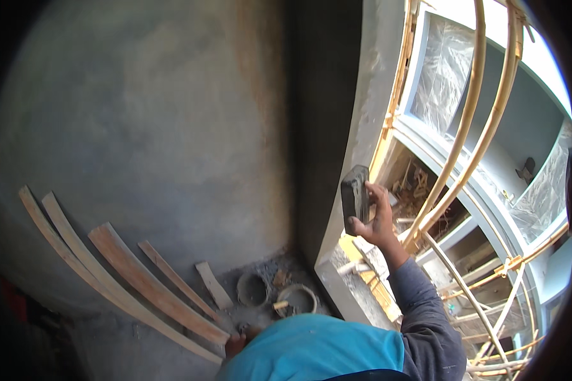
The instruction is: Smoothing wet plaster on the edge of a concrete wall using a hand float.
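My right hand is raised at the edge of the grey wall end, its fingers and thumb closed round a dark rectangular block that looks like a plasterer's float. The block stands upright against or very near the plastered edge; I cannot tell if it touches. Low down, my left hand shows only in part beside my blue shirt, close to the lower end of a wide reddish plank. Its fingers are mostly hidden, so whether it grips the plank is unclear.
Several wooden planks lean on the grey wall at left. Two round buckets, one grey and one pale-rimmed, stand in the corner. Outside at right are bamboo poles, plastic-covered windows and a drop with rubble.
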Available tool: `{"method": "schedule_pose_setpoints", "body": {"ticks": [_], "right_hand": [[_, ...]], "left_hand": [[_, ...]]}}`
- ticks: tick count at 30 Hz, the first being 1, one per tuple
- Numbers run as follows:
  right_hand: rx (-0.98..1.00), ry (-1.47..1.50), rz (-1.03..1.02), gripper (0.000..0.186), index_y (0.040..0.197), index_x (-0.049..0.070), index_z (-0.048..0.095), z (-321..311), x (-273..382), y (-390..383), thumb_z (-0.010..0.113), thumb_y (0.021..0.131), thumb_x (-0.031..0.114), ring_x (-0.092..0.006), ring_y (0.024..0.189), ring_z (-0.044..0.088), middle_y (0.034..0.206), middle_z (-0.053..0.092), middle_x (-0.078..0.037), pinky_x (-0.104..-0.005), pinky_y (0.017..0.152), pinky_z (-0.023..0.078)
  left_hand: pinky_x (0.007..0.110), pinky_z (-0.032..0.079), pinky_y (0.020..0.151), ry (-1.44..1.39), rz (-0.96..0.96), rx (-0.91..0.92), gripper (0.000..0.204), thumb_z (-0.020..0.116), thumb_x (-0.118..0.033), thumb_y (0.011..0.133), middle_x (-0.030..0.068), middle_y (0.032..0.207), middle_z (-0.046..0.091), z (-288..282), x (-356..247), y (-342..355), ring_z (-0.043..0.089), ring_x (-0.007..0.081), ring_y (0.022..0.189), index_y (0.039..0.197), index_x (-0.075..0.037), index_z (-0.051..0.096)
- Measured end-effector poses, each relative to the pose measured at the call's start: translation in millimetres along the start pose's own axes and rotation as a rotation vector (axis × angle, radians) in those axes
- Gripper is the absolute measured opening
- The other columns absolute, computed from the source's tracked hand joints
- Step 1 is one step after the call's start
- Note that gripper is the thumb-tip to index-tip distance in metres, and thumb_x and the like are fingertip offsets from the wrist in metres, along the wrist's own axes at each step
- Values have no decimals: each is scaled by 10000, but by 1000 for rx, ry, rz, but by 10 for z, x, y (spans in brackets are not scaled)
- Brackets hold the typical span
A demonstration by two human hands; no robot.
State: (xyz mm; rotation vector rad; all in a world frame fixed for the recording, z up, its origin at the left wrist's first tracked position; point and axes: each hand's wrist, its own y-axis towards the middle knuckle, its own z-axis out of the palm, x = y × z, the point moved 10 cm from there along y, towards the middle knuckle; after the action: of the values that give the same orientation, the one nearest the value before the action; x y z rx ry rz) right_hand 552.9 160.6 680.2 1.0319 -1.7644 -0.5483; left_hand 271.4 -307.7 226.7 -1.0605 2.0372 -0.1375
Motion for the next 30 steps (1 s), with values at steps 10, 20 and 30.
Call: {"method": "schedule_pose_setpoints", "body": {"ticks": [10,20,30], "right_hand": [[363,930,1399,714,1476,55,391,1915,-992,-2587,592,844,320,-205,1141,567,1290,570,-104,-332,990,455],[1303,-326,1162,678,1479,168,455,4265,-2036,-5315,631,860,382,-341,1178,629,1360,583,-217,-458,984,508],[1591,-566,894,753,1472,274,464,5144,-3628,-7027,613,836,649,-379,1357,484,1438,544,-176,-480,1092,423]], "left_hand": [[419,492,997,-73,-10,230,585,652,-452,914,239,1209,673,230,-88,396,634,376,1161,1284,-1,624],[581,460,985,310,-533,465,874,723,-554,809,268,1466,429,923,1816,-184,506,502,1247,1479,-77,425],[511,457,989,393,-427,264,583,770,-352,828,241,1251,606,881,1948,-76,563,427,1175,1267,-10,594]]}}
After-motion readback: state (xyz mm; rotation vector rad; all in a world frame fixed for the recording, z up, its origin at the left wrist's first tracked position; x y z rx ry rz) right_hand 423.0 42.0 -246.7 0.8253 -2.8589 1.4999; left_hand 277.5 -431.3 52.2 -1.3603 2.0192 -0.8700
